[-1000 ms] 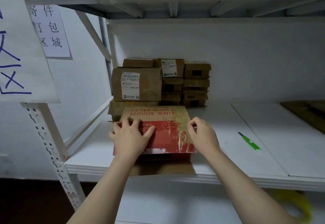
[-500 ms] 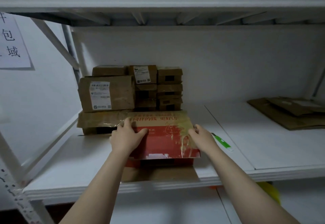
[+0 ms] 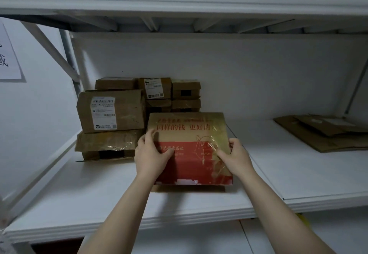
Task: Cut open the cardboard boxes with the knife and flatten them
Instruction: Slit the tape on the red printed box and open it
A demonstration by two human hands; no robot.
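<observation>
- The red and brown box is sitting over the middle of the white shelf, just in front of the stack of brown boxes. I cannot tell if its bottom is touching the shelf.
- I think the box could be slipping out on the right side. Shiny clear tape is lying wrinkly right where the fingers are pressing.
- If the box is getting pushed back too far, it may be bumping the stack and knocking a small box down.
- A brown flap is sticking out under the box at the front. It might be catching on the shelf and bending the wrong way.
- The knife is not showing anywhere. A hand feeling for it without looking could be touching the sharp part.
- The left hand is holding the left side of the box. Its grip is closed round the edge, with the thumb lying on the red front.
- The right hand is holding the right side, its grip closed on the taped edge.
</observation>
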